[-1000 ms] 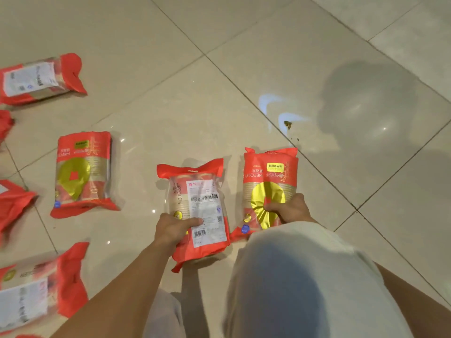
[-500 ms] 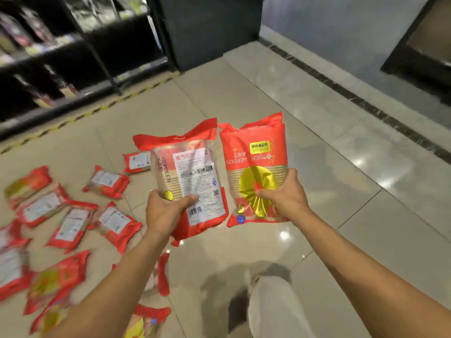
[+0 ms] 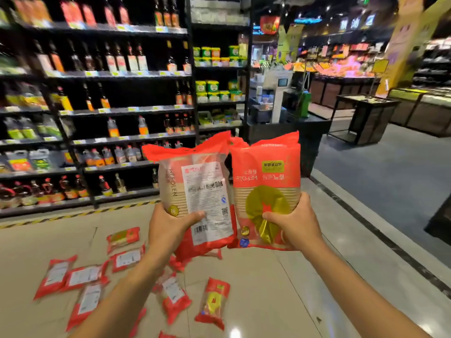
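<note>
Red packs (image 3: 83, 276) lie scattered on the floor at left; the left hand (image 3: 168, 228) grips a label-side pack (image 3: 195, 191) by its lower end, held up just beside the gold-printed pack (image 3: 266, 181) clutched in the right hand (image 3: 297, 225)

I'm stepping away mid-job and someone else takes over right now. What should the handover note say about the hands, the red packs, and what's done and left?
Left hand: grips the label-side pack by its lower end, upright.
Right hand: grips the gold-disc pack by its lower end, upright, side by side with the other.
Done: both packs are up off the floor.
Left: several loose packs lie scattered on the floor, below and to the left. Probably put these two away, then gather the rest; the destination is not shown.
</note>
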Demonstrator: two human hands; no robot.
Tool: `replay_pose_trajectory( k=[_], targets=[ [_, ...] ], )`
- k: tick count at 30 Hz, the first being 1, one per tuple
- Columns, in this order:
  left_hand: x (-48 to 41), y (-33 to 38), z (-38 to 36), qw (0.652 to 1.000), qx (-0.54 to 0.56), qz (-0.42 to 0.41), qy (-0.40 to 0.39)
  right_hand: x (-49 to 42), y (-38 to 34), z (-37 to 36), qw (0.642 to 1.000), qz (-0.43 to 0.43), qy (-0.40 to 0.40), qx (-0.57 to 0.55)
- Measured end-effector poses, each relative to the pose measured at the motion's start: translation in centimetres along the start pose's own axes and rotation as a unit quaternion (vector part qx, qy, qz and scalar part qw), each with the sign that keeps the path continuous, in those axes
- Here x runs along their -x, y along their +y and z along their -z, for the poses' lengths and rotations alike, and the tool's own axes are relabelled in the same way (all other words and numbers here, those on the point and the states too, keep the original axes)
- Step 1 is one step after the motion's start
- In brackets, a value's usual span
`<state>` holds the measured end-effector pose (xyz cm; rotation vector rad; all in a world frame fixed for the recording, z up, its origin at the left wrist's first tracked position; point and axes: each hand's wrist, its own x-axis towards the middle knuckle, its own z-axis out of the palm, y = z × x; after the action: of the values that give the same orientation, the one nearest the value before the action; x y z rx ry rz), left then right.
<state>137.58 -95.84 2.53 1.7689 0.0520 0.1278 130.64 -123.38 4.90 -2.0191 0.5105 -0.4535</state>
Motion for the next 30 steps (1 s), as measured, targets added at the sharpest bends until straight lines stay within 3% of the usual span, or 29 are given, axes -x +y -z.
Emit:
replay_pose_trajectory(
  k=[9, 15, 24, 30],
  targets=[
    [4.0, 3.2, 16.8, 0.986, -0.01, -0.014, 0.168, 4.6, -10.5, -10.2, 0.987, 0.091, -0.119, -0.065],
    [8.2, 2.7, 25.9, 0.952, -0.027, 0.009, 0.303, 7.8, -16.0, -18.9, 0.954, 0.149, -0.235, -0.11],
    [17.5, 4.5, 34.3, 0.849, -0.085, 0.056, 0.518, 14.7, -23.3, -30.0, 0.847, 0.228, -0.445, -0.182],
    [26.7, 5.2, 36.6, 0.753, -0.148, 0.108, 0.632, 23.6, -25.0, -34.6, 0.757, 0.236, -0.568, -0.221]
  ],
)
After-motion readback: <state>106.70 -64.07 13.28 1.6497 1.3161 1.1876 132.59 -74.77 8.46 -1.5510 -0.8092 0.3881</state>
